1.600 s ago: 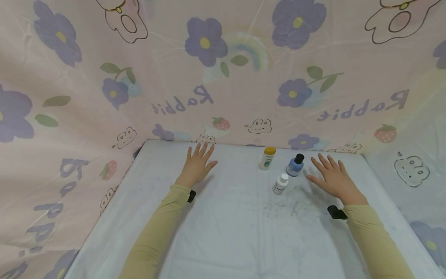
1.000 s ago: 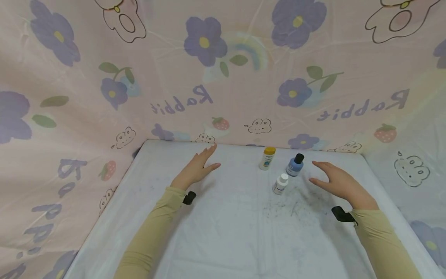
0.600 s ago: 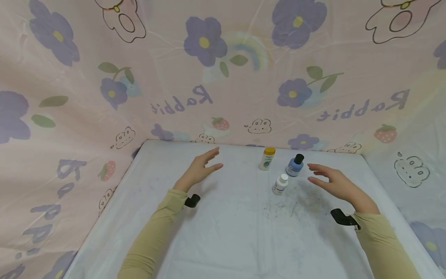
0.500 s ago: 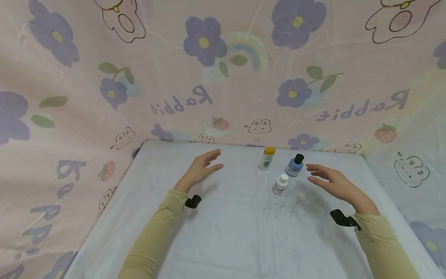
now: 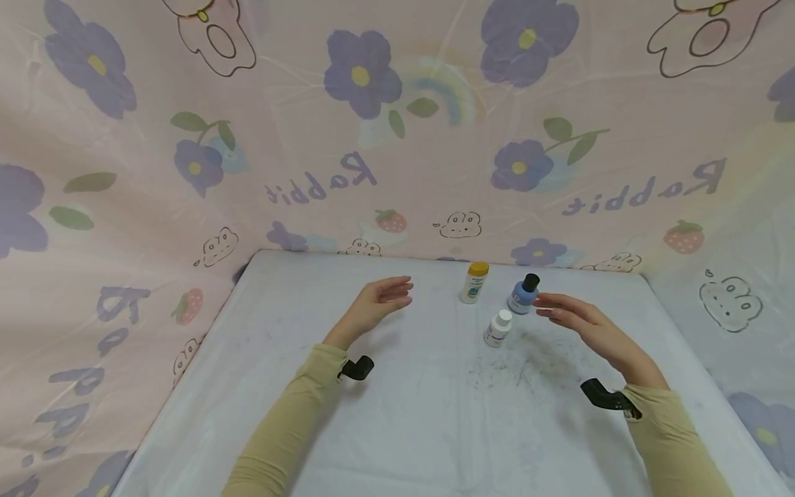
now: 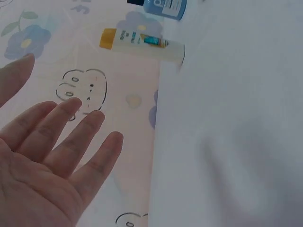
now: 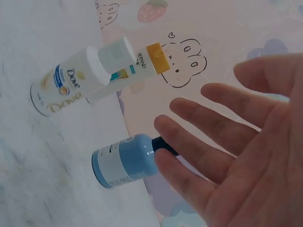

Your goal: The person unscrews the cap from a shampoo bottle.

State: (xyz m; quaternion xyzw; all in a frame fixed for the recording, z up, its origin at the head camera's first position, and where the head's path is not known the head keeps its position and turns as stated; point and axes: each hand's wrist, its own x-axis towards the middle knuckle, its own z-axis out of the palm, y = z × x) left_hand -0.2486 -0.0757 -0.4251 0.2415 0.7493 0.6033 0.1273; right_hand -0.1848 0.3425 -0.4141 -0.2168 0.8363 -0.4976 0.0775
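Right hand (image 5: 597, 330) near blue bottle (image 5: 521, 299), white bottle (image 5: 497, 333), yellow-capped bottle (image 5: 474, 286), all capped

Yellow-capped bottle (image 5: 474, 284): off-white body, yellow cap, dark print, teal-and-orange label patch. Blue bottle (image 5: 521, 299): mid-blue body, black cap, whitish label. Dove bottle (image 5: 497, 333): white body, white cap, blue label patch, gold lettering. Surface (image 5: 397, 421): white, grey smudges, dark scribbly marks. Printed cloth (image 5: 282, 90): pale pink, whiter at far right; purple flowers with yellow centres, green leaves, pinkish-red strawberries, black-outline bunnies, faded pastel rainbow, mirrored purple "Rabbit" lettering. Sleeves (image 5: 282, 424): plain yellowish khaki, both same. Wrist cameras (image 5: 358, 368): solid black.
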